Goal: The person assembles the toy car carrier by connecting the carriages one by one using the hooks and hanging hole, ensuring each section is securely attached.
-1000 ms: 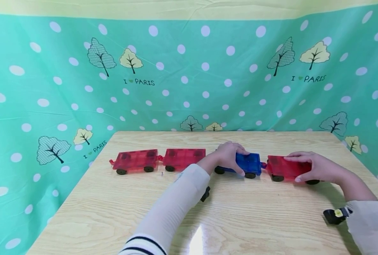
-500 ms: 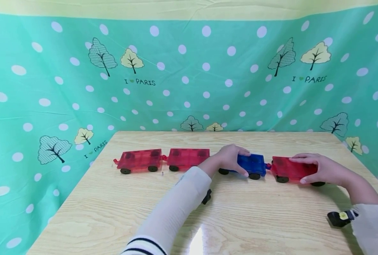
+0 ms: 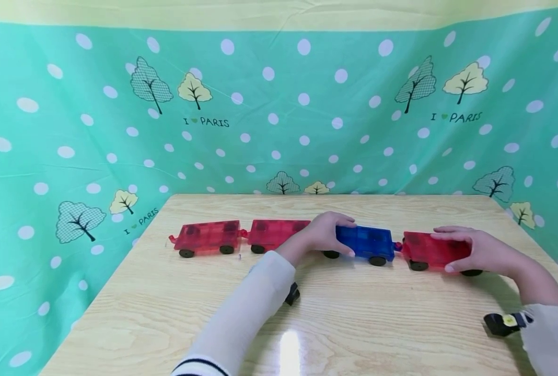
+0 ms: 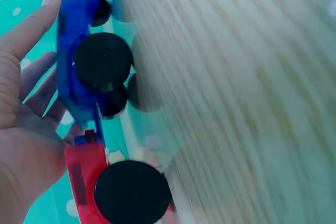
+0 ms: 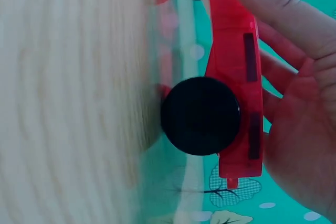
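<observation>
Four-wheeled toy train cars stand in a row on the table: a left red car point(image 3: 207, 236), a second red car point(image 3: 279, 233), a blue car point(image 3: 365, 241) and a right red car point(image 3: 431, 248). Small hooks link them. My left hand point(image 3: 323, 233) lies over the blue car's left end, thumb in front. In the left wrist view, its fingers point(image 4: 39, 85) look fairly straight beside the blue car point(image 4: 71, 72). My right hand point(image 3: 483, 253) grips the right red car across its width, the thumb point(image 5: 283, 9) on its near side. The left hand hides one coupling in the head view.
The wooden table point(image 3: 378, 324) extends in front of the cars. A green dotted curtain point(image 3: 279, 104) hangs close behind and at both sides. A tiny object point(image 3: 240, 256) lies before the left cars. Black wrist devices, such as the right one point(image 3: 500, 324), sit below the hands.
The whole row of cars has moved right, mostly in the first half second, with my right hand. My left hand then shifts left along the blue car, its grip loosening.
</observation>
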Motion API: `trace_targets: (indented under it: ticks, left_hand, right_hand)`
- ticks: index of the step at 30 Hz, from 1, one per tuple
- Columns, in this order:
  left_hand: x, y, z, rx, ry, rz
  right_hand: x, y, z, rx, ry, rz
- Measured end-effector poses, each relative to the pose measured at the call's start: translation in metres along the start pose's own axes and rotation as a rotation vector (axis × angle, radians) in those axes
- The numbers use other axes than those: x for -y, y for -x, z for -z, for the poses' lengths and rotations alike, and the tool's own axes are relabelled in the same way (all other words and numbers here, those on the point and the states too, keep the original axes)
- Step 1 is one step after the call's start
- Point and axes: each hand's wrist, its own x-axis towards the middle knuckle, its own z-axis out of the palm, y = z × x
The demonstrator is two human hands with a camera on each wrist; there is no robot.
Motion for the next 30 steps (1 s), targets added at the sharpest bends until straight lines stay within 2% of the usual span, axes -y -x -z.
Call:
trace_targets:
  ticks: [6, 9, 15, 18, 24, 30]
  left_hand:
    - [0.005, 0.016, 0.007, -0.091, 0.129, -0.003]
    - [0.006, 0.022, 0.010, -0.132, 0.193, 0.002]
    - [0.008, 0.033, 0.014, -0.197, 0.305, -0.023]
    - [0.009, 0.039, 0.015, -0.248, 0.345, -0.048]
    - [0.011, 0.054, 0.015, -0.360, 0.405, -0.089]
    - [0.013, 0.068, 0.018, -0.401, 0.492, -0.077]
  right_hand:
    - [0.012, 0.003, -0.007, -0.176, -0.006, 0.018]
    - [0.019, 0.003, -0.012, -0.237, -0.039, 0.013]
    - [0.033, 0.000, -0.019, -0.273, -0.110, 0.057]
    - [0.041, 0.000, -0.021, -0.291, -0.135, 0.067]
    - [0.053, 0.001, -0.025, -0.388, -0.141, 0.054]
    - [0.061, 0.001, -0.029, -0.464, -0.158, 0.056]
